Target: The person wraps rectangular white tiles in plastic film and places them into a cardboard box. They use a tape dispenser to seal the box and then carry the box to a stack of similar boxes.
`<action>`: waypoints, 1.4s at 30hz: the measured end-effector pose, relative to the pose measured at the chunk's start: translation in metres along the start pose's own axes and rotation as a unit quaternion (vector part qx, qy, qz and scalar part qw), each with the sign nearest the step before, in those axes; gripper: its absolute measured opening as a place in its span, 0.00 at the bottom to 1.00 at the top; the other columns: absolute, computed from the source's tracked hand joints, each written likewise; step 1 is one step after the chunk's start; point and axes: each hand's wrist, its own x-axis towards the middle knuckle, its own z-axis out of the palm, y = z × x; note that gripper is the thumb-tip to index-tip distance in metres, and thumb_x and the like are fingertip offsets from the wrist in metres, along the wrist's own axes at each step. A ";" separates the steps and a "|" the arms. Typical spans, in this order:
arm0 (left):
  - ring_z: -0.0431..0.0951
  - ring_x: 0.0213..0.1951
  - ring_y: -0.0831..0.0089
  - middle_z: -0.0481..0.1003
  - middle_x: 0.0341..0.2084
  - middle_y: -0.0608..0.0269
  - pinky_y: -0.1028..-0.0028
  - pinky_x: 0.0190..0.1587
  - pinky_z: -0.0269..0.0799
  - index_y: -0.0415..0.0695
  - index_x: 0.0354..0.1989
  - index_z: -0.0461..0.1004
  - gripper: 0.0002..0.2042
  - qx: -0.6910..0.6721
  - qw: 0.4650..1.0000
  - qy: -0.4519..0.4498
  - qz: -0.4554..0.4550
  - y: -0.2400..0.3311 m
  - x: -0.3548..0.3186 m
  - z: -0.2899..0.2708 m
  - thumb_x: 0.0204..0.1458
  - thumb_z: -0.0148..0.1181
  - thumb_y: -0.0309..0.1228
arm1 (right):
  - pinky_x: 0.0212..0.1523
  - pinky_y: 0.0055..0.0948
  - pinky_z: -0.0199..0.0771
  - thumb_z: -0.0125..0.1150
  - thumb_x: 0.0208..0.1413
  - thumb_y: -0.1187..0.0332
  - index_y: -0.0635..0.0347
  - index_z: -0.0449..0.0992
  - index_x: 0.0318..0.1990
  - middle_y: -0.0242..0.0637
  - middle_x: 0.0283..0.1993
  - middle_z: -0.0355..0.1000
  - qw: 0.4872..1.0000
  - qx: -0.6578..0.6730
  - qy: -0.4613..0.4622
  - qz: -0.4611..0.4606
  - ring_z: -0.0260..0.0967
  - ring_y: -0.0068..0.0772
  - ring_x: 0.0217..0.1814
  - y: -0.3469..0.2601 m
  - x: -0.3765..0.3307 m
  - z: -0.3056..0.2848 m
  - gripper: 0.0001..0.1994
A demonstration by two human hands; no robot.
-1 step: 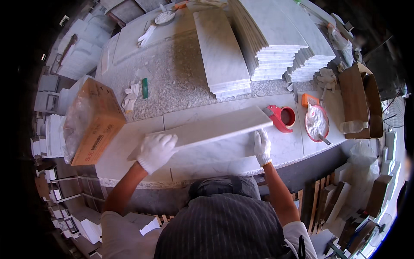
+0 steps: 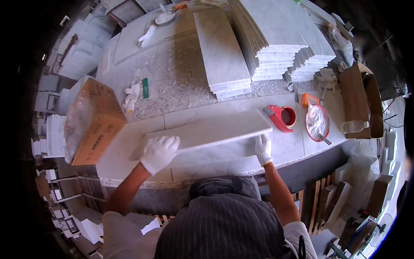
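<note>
A long white marble slab (image 2: 215, 129) with faint grey veins is held tilted above the worktop. At its left end my left hand (image 2: 159, 154), in a white knit glove, closes over the near edge. My right hand (image 2: 263, 149), gloved alike, grips the near right corner, its fingertips partly hidden by the slab. Under it another pale marble surface (image 2: 215, 160) shows along the front of the bench. Just past the slab's right end lies a red tape dispenser (image 2: 279, 117).
To the left stands a cardboard carton (image 2: 98, 125) with clear plastic. Behind are stacked marble slabs (image 2: 276, 58), spare white gloves (image 2: 131, 97) and a green bar (image 2: 145, 88). On the right are a bowl of white paste (image 2: 317, 122), a clear bottle (image 2: 352, 126) and an open box (image 2: 360, 101).
The slab has tipped slightly, its near right corner coming down so more of its top face shows. My left hand has shifted a little right; my right hand has dropped slightly with the corner.
</note>
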 end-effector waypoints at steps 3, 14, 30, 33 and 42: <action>0.77 0.43 0.67 0.75 0.41 0.64 0.67 0.44 0.75 0.46 0.42 0.75 0.14 0.001 0.993 0.103 0.060 0.022 -0.010 0.032 0.46 0.58 0.33 | 0.52 0.30 0.71 0.47 0.66 0.69 0.66 0.69 0.56 0.39 0.53 0.72 0.980 0.196 -0.015 -0.008 0.69 0.29 0.51 0.040 -0.001 0.004 0.15; 0.63 0.60 0.66 0.66 0.56 0.65 0.50 0.65 0.53 0.51 0.55 0.71 0.34 -0.079 0.995 0.014 -0.056 0.067 -0.031 0.094 0.36 0.70 0.48 | 0.64 0.23 0.58 0.43 0.65 0.71 0.68 0.65 0.64 0.36 0.64 0.66 0.959 0.232 -0.160 0.008 0.61 0.25 0.65 -0.029 0.010 -0.044 0.22; 0.58 0.64 0.60 0.64 0.61 0.65 0.48 0.68 0.47 0.54 0.58 0.71 0.37 -0.086 0.994 0.015 -0.070 0.066 -0.024 0.106 0.34 0.72 0.49 | 0.69 0.29 0.51 0.42 0.69 0.59 0.70 0.60 0.66 0.37 0.66 0.63 0.903 0.384 -0.151 0.118 0.58 0.29 0.67 0.036 0.015 -0.050 0.26; 0.58 0.65 0.56 0.63 0.63 0.63 0.49 0.68 0.48 0.53 0.58 0.71 0.35 -0.155 0.984 0.032 -0.075 0.055 -0.037 0.116 0.37 0.71 0.48 | 0.66 0.28 0.55 0.42 0.70 0.58 0.70 0.59 0.67 0.38 0.63 0.66 0.973 0.171 -0.153 0.025 0.60 0.28 0.64 0.038 0.012 -0.044 0.27; 0.59 0.66 0.51 0.57 0.66 0.43 0.59 0.67 0.54 0.40 0.69 0.53 0.36 -0.339 0.756 0.164 -0.536 -0.002 -0.127 0.155 0.56 0.60 0.42 | 0.66 0.28 0.55 0.47 0.68 0.59 0.65 0.49 0.72 0.49 0.70 0.58 0.994 0.044 -0.095 0.028 0.56 0.34 0.69 -0.030 -0.018 -0.023 0.31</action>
